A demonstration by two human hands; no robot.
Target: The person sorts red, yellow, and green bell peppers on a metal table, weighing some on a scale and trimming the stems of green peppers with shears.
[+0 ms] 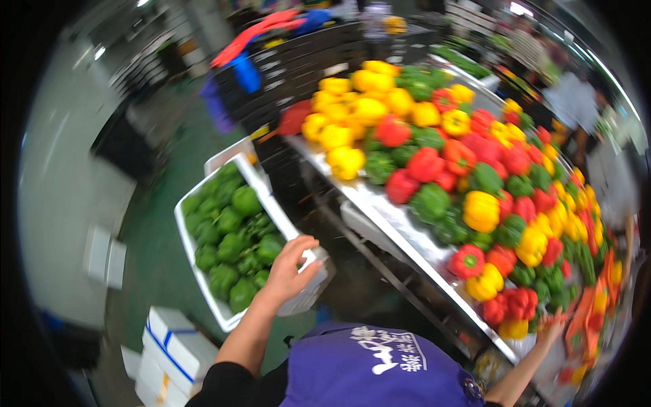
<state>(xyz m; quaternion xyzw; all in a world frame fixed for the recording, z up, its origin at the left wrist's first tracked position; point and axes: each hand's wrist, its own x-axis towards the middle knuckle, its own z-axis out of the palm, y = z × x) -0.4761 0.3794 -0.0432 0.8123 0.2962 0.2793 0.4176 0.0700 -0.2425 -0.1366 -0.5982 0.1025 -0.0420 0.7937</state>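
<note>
My left hand (292, 269) is at the near right corner of a white foam box (197, 277), its fingers bent over the rim and the thumb apart. Green bell peppers (229, 221) fill this box. Far to the right, my right hand (550, 328) reaches over the metal table, beside red bell peppers (519, 303) and carrots (580, 320). Blur hides whether its fingers hold anything. Red, yellow and green bell peppers (424, 164) lie heaped along the metal table (402, 234).
Stacked white foam boxes (175, 351) with blue tape stand on the floor at lower left. Behind the table's far left end are black crates (300, 56) draped with a red cloth (257, 35). A blurred person (574, 102) stands across the table. A dark bin (127, 140) is farther left.
</note>
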